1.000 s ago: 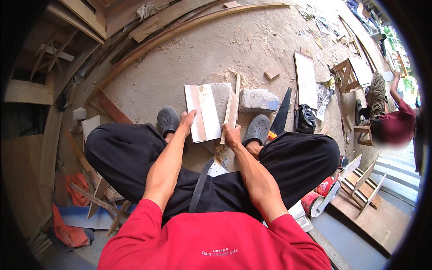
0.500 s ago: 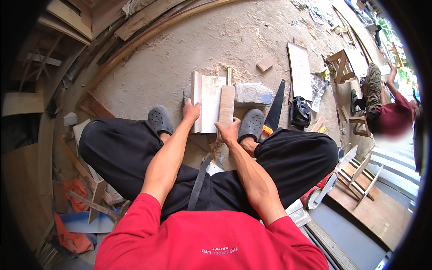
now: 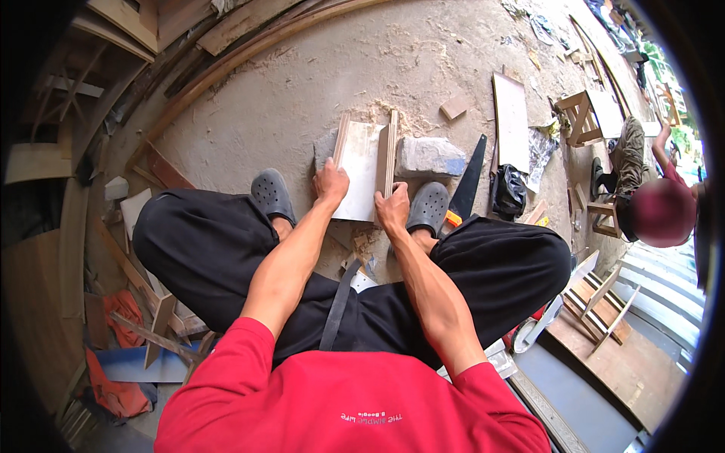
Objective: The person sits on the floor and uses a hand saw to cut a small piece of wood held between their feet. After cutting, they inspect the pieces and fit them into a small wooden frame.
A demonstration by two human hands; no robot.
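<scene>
I note the left hand closed on the left strip and the right hand gripping the right strip, both along opposite sides of a pale board between two grey clogs

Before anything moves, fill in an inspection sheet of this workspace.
Surface: dusty floor, strewn with wood shavings.
Work pieces: white board with a left strip and a right strip of wood along its sides.
Clutter: handsaw, stone block and black plastic bag to the right.
Hands: left hand grips the left strip; right hand grips the right strip.
Cables: nothing seen.
Surroundings: co-worker at far right; long boards at upper left.
</scene>
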